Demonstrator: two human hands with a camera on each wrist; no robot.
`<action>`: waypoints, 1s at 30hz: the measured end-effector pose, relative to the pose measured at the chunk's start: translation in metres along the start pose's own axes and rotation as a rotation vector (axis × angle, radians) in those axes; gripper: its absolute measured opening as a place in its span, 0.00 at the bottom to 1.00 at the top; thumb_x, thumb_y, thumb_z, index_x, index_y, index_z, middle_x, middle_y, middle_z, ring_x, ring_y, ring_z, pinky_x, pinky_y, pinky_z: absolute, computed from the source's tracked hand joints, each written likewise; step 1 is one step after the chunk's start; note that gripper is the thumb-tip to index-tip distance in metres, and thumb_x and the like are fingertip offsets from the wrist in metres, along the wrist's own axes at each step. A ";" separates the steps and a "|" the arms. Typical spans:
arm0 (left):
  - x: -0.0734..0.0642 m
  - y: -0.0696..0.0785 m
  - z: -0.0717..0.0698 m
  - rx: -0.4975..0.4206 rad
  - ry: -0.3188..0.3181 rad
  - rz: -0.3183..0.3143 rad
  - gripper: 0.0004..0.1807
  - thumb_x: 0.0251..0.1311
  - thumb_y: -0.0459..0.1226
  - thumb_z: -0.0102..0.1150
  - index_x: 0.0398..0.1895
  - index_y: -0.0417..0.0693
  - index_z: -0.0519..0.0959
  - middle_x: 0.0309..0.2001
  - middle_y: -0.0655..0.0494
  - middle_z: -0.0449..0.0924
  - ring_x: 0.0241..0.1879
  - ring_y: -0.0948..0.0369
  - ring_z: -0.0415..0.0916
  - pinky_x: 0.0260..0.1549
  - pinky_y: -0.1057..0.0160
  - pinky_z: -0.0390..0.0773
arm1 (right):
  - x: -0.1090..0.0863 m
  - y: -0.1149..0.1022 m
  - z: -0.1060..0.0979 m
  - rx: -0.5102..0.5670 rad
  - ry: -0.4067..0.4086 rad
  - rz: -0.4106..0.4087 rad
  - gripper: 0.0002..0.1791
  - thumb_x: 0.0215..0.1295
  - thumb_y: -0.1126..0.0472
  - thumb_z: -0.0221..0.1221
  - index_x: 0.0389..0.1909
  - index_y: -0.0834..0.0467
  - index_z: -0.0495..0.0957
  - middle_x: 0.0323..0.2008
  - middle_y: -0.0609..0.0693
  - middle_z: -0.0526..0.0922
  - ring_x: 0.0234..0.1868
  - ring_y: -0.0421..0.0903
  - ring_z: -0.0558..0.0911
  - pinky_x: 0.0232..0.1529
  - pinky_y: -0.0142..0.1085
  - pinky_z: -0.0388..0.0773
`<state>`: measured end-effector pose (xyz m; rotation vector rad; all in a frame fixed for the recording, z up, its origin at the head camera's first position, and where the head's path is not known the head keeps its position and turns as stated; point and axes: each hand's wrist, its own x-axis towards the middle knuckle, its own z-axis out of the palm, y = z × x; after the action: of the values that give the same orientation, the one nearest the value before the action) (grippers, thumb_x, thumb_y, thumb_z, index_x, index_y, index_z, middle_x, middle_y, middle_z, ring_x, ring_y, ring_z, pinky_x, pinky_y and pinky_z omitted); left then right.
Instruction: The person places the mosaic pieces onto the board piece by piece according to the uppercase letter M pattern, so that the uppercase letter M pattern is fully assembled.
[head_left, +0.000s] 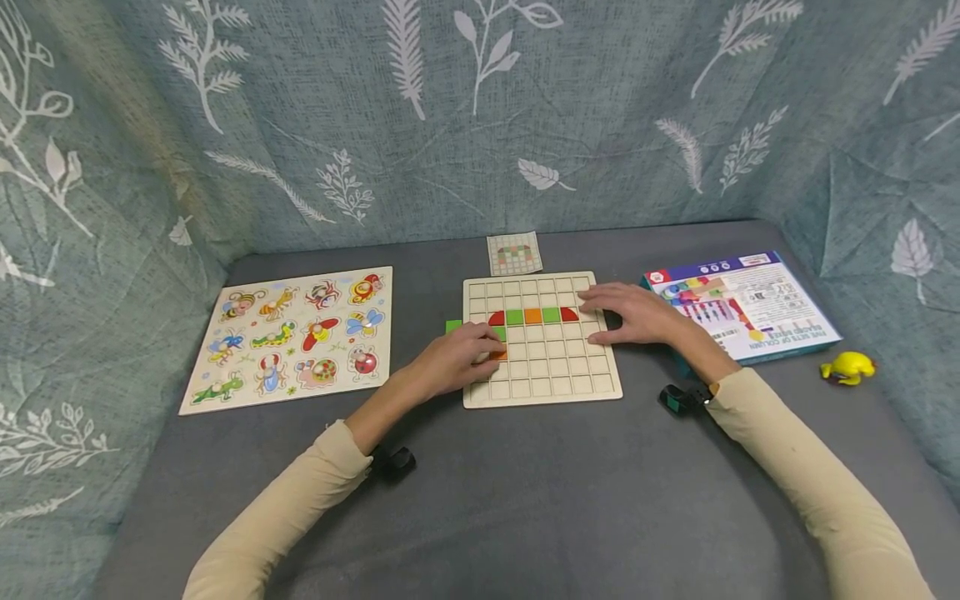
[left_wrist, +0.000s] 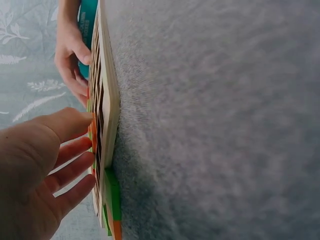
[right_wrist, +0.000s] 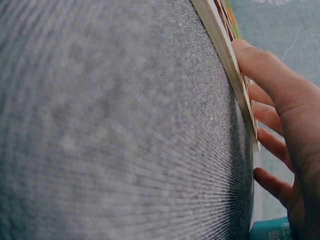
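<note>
A wooden grid board [head_left: 551,367] lies flat on the table. Across its upper part runs a row of coloured tiles: curved red pieces at both ends, green squares and an orange square [head_left: 533,317] between. Below the row's left end are a green tile [head_left: 499,333] and an orange tile [head_left: 498,353]. My left hand [head_left: 459,360] is over the board's left side, its thumb and fairly straight fingers touching tiles there. Loose green [left_wrist: 113,195] and orange tiles are beside the board's left edge, partly hidden by that hand. My right hand [head_left: 633,312] rests on the board's right edge, fingers spread.
Behind the board lies a small pattern card [head_left: 514,253]. On the left is an insect puzzle board [head_left: 288,337]. A boxed bead set [head_left: 750,308] lies on the right, with a yellow toy [head_left: 847,367] beside it. A patterned curtain [head_left: 450,125] encloses the table.
</note>
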<state>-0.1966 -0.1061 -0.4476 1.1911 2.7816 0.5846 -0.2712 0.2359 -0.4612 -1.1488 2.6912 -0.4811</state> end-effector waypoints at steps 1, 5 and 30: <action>-0.002 0.000 0.000 -0.005 0.004 -0.004 0.14 0.64 0.38 0.60 0.51 0.45 0.83 0.50 0.52 0.80 0.50 0.57 0.77 0.49 0.58 0.78 | 0.000 0.000 0.000 0.000 0.000 -0.001 0.32 0.59 0.43 0.64 0.61 0.54 0.76 0.69 0.56 0.69 0.71 0.57 0.64 0.68 0.62 0.58; -0.009 0.000 -0.001 -0.035 0.018 -0.028 0.14 0.65 0.38 0.59 0.52 0.46 0.82 0.51 0.52 0.80 0.51 0.57 0.77 0.51 0.57 0.78 | 0.000 0.000 0.001 0.007 0.001 -0.003 0.32 0.58 0.43 0.65 0.61 0.54 0.76 0.69 0.55 0.69 0.71 0.57 0.64 0.68 0.62 0.58; -0.047 -0.016 -0.019 -0.110 0.047 -0.256 0.17 0.65 0.41 0.59 0.57 0.51 0.79 0.56 0.52 0.78 0.57 0.55 0.73 0.54 0.52 0.76 | 0.000 0.001 0.000 0.011 -0.008 -0.006 0.32 0.59 0.43 0.64 0.62 0.54 0.75 0.69 0.55 0.68 0.71 0.57 0.64 0.68 0.61 0.58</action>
<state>-0.1787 -0.1552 -0.4405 0.7934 2.8343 0.7362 -0.2719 0.2360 -0.4612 -1.1539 2.6757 -0.4903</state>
